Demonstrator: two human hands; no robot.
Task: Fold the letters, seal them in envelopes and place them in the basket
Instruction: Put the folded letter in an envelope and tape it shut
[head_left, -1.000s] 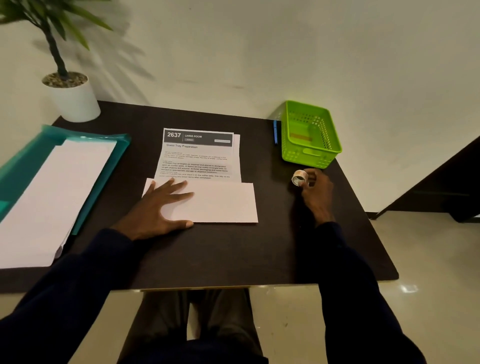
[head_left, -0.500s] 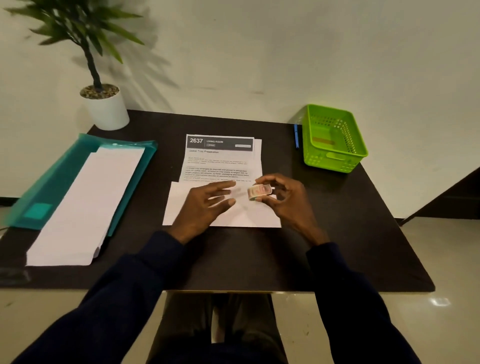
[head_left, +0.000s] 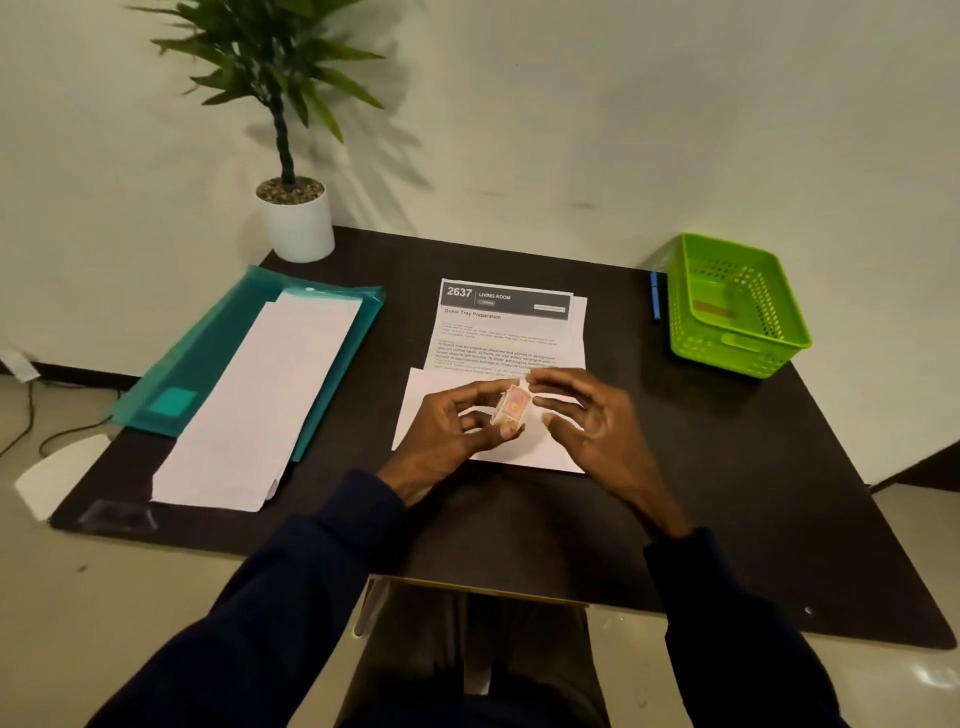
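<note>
A dark table (head_left: 727, 467) fills the view. On its left side lies a teal folder (head_left: 208, 364) with a long stack of white sheets (head_left: 260, 405) on top. The printed letter (head_left: 506, 332) lies flat at the centre, its near edge overlapped by a white envelope (head_left: 431, 395). The green basket (head_left: 737, 358) stands at the far right corner, and a potted plant (head_left: 301, 228) stands at the far left. Above the envelope, the left hand (head_left: 447, 431) pinches a small tape roll (head_left: 511, 408) between thumb and fingers. The right hand (head_left: 597, 421) hovers just beside the roll with its fingers loosely spread; contact cannot be told. A blue pen (head_left: 655, 296) lies beside the basket.
</note>
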